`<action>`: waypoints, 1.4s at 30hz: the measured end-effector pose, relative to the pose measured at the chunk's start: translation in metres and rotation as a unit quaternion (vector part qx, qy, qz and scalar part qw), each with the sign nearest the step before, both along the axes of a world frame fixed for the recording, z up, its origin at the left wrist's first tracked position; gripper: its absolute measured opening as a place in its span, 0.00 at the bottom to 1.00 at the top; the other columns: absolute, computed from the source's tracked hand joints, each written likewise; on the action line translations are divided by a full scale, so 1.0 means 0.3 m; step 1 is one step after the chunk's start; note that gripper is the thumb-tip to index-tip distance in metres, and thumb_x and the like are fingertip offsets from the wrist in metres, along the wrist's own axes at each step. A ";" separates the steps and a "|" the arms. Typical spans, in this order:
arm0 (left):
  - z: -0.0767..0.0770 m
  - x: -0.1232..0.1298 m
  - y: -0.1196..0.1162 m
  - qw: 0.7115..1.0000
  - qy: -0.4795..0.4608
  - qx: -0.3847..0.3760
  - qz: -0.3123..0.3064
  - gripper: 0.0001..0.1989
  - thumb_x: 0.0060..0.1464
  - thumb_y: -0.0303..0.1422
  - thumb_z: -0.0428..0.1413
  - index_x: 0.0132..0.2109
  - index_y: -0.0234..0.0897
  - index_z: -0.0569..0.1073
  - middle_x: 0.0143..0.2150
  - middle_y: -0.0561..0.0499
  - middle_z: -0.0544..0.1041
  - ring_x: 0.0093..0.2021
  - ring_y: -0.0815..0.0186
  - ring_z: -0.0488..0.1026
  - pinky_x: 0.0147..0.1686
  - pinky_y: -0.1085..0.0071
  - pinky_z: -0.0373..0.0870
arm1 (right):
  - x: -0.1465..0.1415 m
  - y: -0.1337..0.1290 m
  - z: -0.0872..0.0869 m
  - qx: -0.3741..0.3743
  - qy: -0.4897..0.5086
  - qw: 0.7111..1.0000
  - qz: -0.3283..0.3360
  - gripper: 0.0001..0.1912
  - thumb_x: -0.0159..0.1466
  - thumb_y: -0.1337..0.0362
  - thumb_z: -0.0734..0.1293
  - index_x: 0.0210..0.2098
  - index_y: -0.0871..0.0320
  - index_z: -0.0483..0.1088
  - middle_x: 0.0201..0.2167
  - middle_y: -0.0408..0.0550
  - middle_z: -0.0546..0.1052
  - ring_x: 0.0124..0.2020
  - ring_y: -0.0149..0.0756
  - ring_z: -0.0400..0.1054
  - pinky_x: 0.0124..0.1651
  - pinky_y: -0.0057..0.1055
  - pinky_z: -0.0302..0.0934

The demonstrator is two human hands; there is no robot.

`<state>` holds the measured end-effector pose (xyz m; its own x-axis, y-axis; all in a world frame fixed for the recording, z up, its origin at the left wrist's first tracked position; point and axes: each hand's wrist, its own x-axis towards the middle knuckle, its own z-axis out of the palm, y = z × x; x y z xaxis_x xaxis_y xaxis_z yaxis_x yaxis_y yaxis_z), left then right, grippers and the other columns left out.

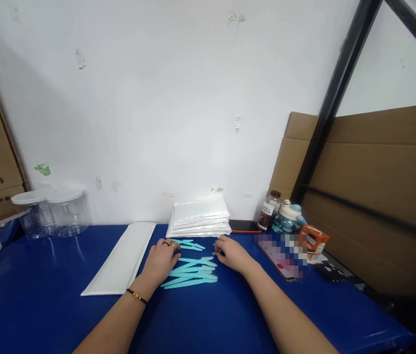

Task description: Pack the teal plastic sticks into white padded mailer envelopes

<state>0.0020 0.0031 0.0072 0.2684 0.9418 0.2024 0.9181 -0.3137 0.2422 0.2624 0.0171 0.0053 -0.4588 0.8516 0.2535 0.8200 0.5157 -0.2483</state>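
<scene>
Several thin turquoise sticks (189,282) with pale ends lie in rough rows on the blue table, between my two hands. My left hand (161,256), with a ring and a beaded bracelet, rests at their left side, fingers bent over the table and touching the left ends of some. At the right ends of the upper sticks is my right hand (230,251), its fingers curled down with the tips together; what they hold, if anything, is too small to tell. A white padded envelope (119,260) lies flat left of my left hand.
A stack of white padded envelopes (199,216) stands behind the sticks, beside a dark phone (244,226). Two clear jars (67,214) are back left. Rightward are a brown-capped bottle (267,211), a blue bottle (288,219), an orange box (313,239) and another phone (277,258).
</scene>
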 end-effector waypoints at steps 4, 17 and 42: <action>-0.004 0.000 -0.001 1.000 0.005 0.008 -0.006 0.18 0.59 0.36 0.43 0.54 0.46 0.67 0.54 0.49 0.68 0.51 0.58 0.59 0.44 0.65 0.58 | -0.006 0.002 -0.005 0.014 -0.043 0.999 -0.010 0.06 0.54 0.73 0.63 0.32 0.60 0.68 0.33 0.49 0.70 0.32 0.34 0.65 0.34 0.26 0.55; 0.010 0.009 0.001 0.999 -0.023 -0.048 -0.004 0.05 0.51 0.33 0.52 0.33 0.42 0.72 0.39 0.51 0.73 0.45 0.60 0.64 0.40 0.67 0.57 | 0.018 0.006 0.005 -0.025 0.153 0.987 -0.035 0.08 0.50 0.74 0.61 0.29 0.58 0.64 0.26 0.42 0.69 0.27 0.30 0.64 0.29 0.24 0.54; 0.038 0.035 -0.026 0.988 -0.116 -0.090 -0.049 0.06 0.49 0.38 0.54 0.31 0.43 0.73 0.29 0.56 0.74 0.34 0.67 0.69 0.33 0.73 0.58 | -0.061 -0.029 0.006 -0.312 0.404 0.857 0.073 0.15 0.49 0.57 0.72 0.28 0.62 0.70 0.17 0.42 0.73 0.18 0.30 0.68 0.21 0.24 0.57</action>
<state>0.0126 -0.0048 0.0186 0.3259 0.9399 0.1016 0.7988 -0.3313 0.5022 0.2442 0.0084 0.0072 -0.4617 0.8853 0.0550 0.1892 0.1588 -0.9690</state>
